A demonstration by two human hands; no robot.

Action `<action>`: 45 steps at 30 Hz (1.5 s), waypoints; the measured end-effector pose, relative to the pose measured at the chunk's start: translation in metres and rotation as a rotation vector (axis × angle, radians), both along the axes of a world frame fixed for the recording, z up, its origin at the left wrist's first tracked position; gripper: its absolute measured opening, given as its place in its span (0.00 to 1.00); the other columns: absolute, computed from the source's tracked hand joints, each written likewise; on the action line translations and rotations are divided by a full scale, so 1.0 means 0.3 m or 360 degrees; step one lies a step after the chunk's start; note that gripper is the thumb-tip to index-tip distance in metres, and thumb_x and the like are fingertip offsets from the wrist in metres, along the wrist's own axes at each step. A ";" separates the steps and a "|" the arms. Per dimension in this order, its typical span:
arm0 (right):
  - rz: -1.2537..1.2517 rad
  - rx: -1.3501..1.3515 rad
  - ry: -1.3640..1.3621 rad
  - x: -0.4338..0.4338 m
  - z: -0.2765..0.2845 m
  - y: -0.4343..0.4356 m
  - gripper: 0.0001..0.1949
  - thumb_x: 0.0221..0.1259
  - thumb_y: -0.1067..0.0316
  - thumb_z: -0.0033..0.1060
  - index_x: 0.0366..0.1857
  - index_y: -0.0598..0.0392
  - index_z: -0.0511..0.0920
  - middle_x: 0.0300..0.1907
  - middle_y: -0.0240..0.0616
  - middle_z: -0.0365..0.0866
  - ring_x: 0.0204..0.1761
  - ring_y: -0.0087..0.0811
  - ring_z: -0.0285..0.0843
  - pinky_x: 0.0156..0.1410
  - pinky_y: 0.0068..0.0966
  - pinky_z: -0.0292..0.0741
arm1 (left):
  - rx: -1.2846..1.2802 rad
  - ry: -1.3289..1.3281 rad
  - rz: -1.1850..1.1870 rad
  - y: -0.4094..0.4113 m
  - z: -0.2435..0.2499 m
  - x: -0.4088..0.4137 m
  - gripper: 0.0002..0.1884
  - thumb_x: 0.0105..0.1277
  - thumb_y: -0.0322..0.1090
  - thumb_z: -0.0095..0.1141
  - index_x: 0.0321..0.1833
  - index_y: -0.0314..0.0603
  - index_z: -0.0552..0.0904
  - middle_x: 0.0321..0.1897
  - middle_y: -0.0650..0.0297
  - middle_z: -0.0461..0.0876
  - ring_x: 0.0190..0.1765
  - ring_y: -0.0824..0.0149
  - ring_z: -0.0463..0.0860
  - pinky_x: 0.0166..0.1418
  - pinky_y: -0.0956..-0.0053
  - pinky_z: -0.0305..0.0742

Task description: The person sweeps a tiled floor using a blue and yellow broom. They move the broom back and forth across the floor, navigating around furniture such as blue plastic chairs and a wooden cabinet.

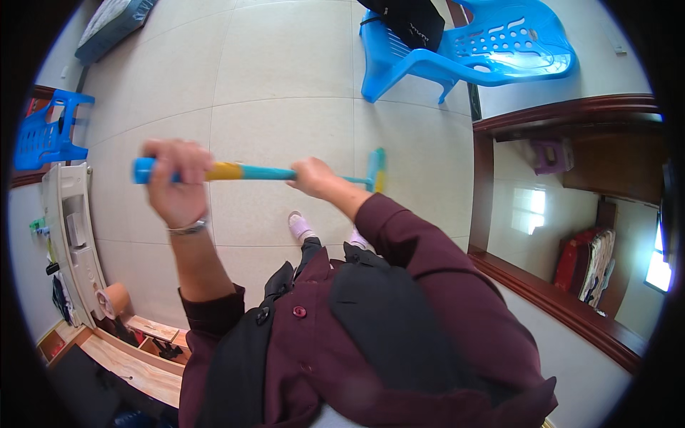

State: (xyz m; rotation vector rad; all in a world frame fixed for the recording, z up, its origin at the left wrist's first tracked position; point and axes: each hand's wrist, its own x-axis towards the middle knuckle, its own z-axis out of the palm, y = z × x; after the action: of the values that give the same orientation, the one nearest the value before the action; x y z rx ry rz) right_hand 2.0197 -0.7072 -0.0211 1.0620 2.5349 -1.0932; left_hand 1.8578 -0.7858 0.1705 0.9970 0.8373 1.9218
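A long handle [262,172], blue, yellow and teal, runs nearly level across the view. My left hand [179,179], with a metal band at its wrist, grips it near the blue end at the left. Farther along the shaft, my right hand [313,177] is closed around the teal part. Beyond the right hand, the shaft meets a blurred teal and yellow crosspiece [376,171] over the tiled floor [281,128]. Whether the crosspiece touches the floor I cannot tell, nor exactly what tool it is.
A blue plastic chair [514,45] with a black bag [415,24] stands at upper right, another blue chair [51,131] at far left. A dark wooden door frame [483,192] is on the right. A wooden drawer unit [134,364] lies at lower left. My slippered feet are below the handle.
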 end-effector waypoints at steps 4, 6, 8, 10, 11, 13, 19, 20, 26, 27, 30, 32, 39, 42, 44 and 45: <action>0.0009 0.0014 0.0196 -0.252 0.148 -0.019 0.10 0.47 0.57 0.64 0.26 0.52 0.80 0.28 0.45 0.80 0.34 0.44 0.79 0.39 0.36 0.76 | 0.0170 0.0239 0.0192 -0.078 0.102 -0.191 0.10 0.68 0.36 0.41 0.27 0.46 0.67 0.16 0.69 0.66 0.18 0.75 0.63 0.27 0.77 0.60; 0.0032 0.0137 0.0298 -0.258 0.162 -0.027 0.10 0.47 0.58 0.64 0.25 0.52 0.80 0.28 0.45 0.80 0.33 0.44 0.79 0.38 0.37 0.76 | 0.0232 0.0239 0.0212 -0.108 0.117 -0.214 0.09 0.68 0.37 0.42 0.28 0.46 0.67 0.17 0.68 0.68 0.17 0.75 0.64 0.25 0.78 0.61; 0.0043 0.0197 0.0278 -0.222 0.180 -0.044 0.09 0.46 0.58 0.64 0.24 0.52 0.79 0.27 0.45 0.80 0.33 0.44 0.79 0.37 0.38 0.76 | 0.0262 0.0215 0.0265 -0.120 0.110 -0.178 0.08 0.67 0.37 0.43 0.30 0.46 0.68 0.17 0.67 0.70 0.17 0.75 0.66 0.23 0.79 0.63; 0.0018 0.0234 0.0152 -0.129 0.163 -0.040 0.09 0.46 0.59 0.64 0.24 0.51 0.78 0.27 0.45 0.79 0.33 0.44 0.79 0.37 0.38 0.76 | 0.0285 0.0121 0.0118 -0.112 0.054 -0.122 0.09 0.66 0.38 0.45 0.30 0.44 0.67 0.19 0.65 0.71 0.18 0.74 0.67 0.23 0.79 0.65; 0.0011 0.0256 0.0095 -0.077 0.128 -0.040 0.09 0.46 0.59 0.64 0.25 0.51 0.78 0.27 0.45 0.79 0.33 0.44 0.79 0.37 0.38 0.75 | 0.0185 -0.0027 0.0157 -0.119 0.001 -0.079 0.08 0.65 0.38 0.47 0.30 0.44 0.67 0.22 0.63 0.73 0.21 0.72 0.70 0.25 0.77 0.67; -0.0008 0.0280 0.0073 0.006 0.102 -0.046 0.10 0.46 0.58 0.64 0.27 0.51 0.77 0.27 0.45 0.79 0.33 0.45 0.78 0.37 0.38 0.74 | -0.0222 0.0077 0.0094 -0.138 -0.118 -0.013 0.06 0.65 0.33 0.47 0.30 0.45 0.67 0.23 0.63 0.71 0.27 0.70 0.71 0.35 0.74 0.69; -0.0220 0.0076 -0.0313 0.283 -0.278 -0.081 0.15 0.41 0.57 0.70 0.25 0.55 0.75 0.29 0.48 0.78 0.35 0.49 0.76 0.38 0.40 0.72 | -0.0816 -0.0081 -0.0311 -0.170 -0.405 0.103 0.05 0.62 0.29 0.54 0.31 0.41 0.72 0.29 0.62 0.78 0.41 0.66 0.78 0.54 0.65 0.71; -0.0243 0.0037 -0.0393 0.319 -0.339 -0.084 0.15 0.41 0.57 0.70 0.26 0.55 0.75 0.29 0.48 0.78 0.35 0.49 0.76 0.39 0.40 0.72 | -0.0883 -0.0096 -0.0306 -0.170 -0.409 0.096 0.05 0.62 0.29 0.54 0.31 0.41 0.72 0.29 0.62 0.78 0.41 0.66 0.78 0.55 0.64 0.71; 0.0027 0.0115 0.0014 -0.089 -0.330 -0.140 0.11 0.45 0.63 0.66 0.26 0.56 0.75 0.28 0.50 0.77 0.34 0.52 0.75 0.38 0.42 0.72 | -0.0503 -0.0060 0.0272 -0.216 -0.342 -0.167 0.06 0.67 0.29 0.44 0.30 0.41 0.70 0.21 0.65 0.70 0.28 0.71 0.73 0.41 0.69 0.73; 0.0045 0.0048 -0.0045 -0.209 -0.278 -0.132 0.10 0.45 0.64 0.65 0.25 0.56 0.75 0.28 0.50 0.77 0.34 0.52 0.75 0.38 0.42 0.72 | -0.0414 -0.0083 0.0388 -0.209 -0.288 -0.229 0.05 0.66 0.28 0.44 0.30 0.42 0.70 0.19 0.66 0.68 0.26 0.71 0.70 0.39 0.70 0.71; 0.0040 0.0020 0.0059 -0.469 -0.104 -0.102 0.09 0.46 0.65 0.64 0.26 0.55 0.75 0.28 0.50 0.77 0.35 0.51 0.76 0.37 0.42 0.72 | -0.0125 0.0026 0.0469 -0.210 -0.138 -0.339 0.09 0.65 0.30 0.45 0.26 0.45 0.66 0.16 0.69 0.61 0.22 0.73 0.63 0.34 0.72 0.64; 0.0113 0.0103 0.0170 -0.540 -0.020 -0.064 0.09 0.46 0.65 0.63 0.27 0.55 0.74 0.28 0.49 0.76 0.35 0.51 0.75 0.37 0.42 0.72 | -0.0029 0.0194 0.0496 -0.222 -0.070 -0.350 0.13 0.66 0.33 0.44 0.22 0.46 0.63 0.14 0.70 0.59 0.20 0.73 0.61 0.31 0.74 0.62; -0.0041 0.0205 0.0394 -0.433 0.058 -0.094 0.09 0.45 0.67 0.63 0.28 0.55 0.72 0.29 0.49 0.75 0.34 0.51 0.74 0.37 0.42 0.72 | 0.0203 0.0205 0.0192 -0.248 -0.016 -0.353 0.13 0.66 0.37 0.45 0.23 0.46 0.64 0.15 0.69 0.64 0.21 0.73 0.64 0.30 0.74 0.64; -0.0018 0.0155 0.0169 -0.355 -0.052 -0.144 0.10 0.45 0.65 0.64 0.28 0.54 0.73 0.27 0.50 0.77 0.34 0.50 0.76 0.37 0.42 0.74 | -0.0344 0.0127 0.0480 -0.240 -0.137 -0.263 0.08 0.67 0.37 0.45 0.30 0.44 0.68 0.18 0.66 0.68 0.23 0.71 0.67 0.33 0.74 0.66; 0.0020 0.0096 0.0073 -0.327 -0.117 -0.173 0.10 0.44 0.64 0.65 0.28 0.54 0.74 0.26 0.50 0.77 0.33 0.50 0.77 0.37 0.43 0.74 | -0.0538 0.0041 0.0548 -0.243 -0.165 -0.258 0.09 0.67 0.36 0.45 0.29 0.44 0.67 0.17 0.66 0.68 0.22 0.71 0.66 0.33 0.74 0.66; 0.0027 0.0076 0.0082 -0.344 -0.127 -0.177 0.10 0.44 0.64 0.65 0.28 0.53 0.74 0.25 0.49 0.77 0.32 0.50 0.77 0.36 0.43 0.74 | -0.0486 -0.0009 0.0498 -0.249 -0.173 -0.290 0.11 0.68 0.37 0.45 0.27 0.45 0.66 0.16 0.67 0.66 0.21 0.72 0.65 0.32 0.74 0.65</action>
State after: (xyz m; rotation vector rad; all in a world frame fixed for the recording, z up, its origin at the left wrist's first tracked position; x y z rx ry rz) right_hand 1.9164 -0.7603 -0.0591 1.0345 2.6181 -1.0741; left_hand 1.7710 -0.8604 0.1185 0.7070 1.3013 1.9700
